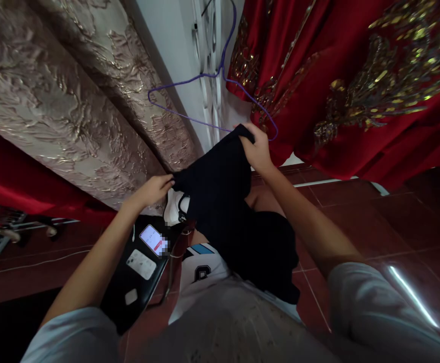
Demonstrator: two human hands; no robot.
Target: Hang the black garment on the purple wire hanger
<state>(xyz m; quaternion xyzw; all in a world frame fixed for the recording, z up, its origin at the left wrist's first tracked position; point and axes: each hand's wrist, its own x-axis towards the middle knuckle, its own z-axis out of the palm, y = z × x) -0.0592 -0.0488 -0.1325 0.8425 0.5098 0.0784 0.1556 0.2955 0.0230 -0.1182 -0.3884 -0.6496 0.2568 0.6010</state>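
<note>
From my end, through the head view, I see the dark garment (217, 189) in front of me, its upper edge drawn out between my two hands and its lower part lying bunched across the lap. My left hand (154, 192) is closed in a pinch, thumb against fingers, on the garment's upper left corner; my right hand (256, 147) is closed around the upper right corner, with cloth folded over by the fingers. As far as I can judge, the spreading is partly done: the top is fairly straight, while the lower end is loose and not laid out. The purple hanger (204, 75) beyond it carries no clothing; its bottom bar passes by my right hand, and I can't tell whether they touch. To my left, on the black surface (117, 297), a lit phone (153, 240) lies near the right edge, a pale phone (141, 264) just beside it, and a small white item (131, 296) closer to the near end. A white object with a black strap (173, 205) sits at the far end, partly hidden by the cloth.
</note>
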